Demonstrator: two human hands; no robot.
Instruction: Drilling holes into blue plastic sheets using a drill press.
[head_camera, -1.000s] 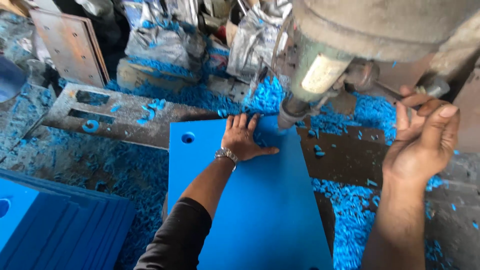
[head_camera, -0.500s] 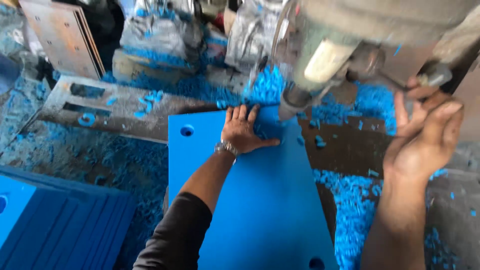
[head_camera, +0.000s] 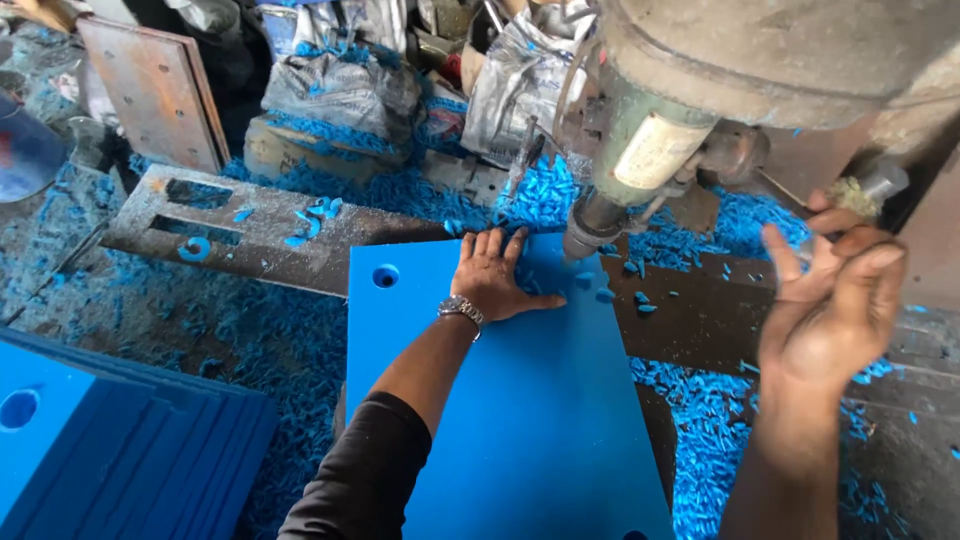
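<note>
Under drill head (head_camera: 640, 170) | left hand (head_camera: 497, 280) lay flat, pinning blue sheet (head_camera: 500, 400) | right hand (head_camera: 835, 300) loosely curled round feed lever (head_camera: 865, 190) | drilling step; next needed steady pull-down.

The plastic sheet (head_camera: 500, 400) is a plain bright blue, as are the stacked sheets (head_camera: 110, 440) at eight o'clock. Shavings (head_camera: 700, 450) of the same blue litter the dark grey bench. The slotted metal plate (head_camera: 250, 225) at ten o'clock is dull grey. The drill housing (head_camera: 760, 60) at one o'clock is dirty beige. A silver wristwatch (head_camera: 461, 310) contrasts with the black sleeve (head_camera: 360, 480).
</note>
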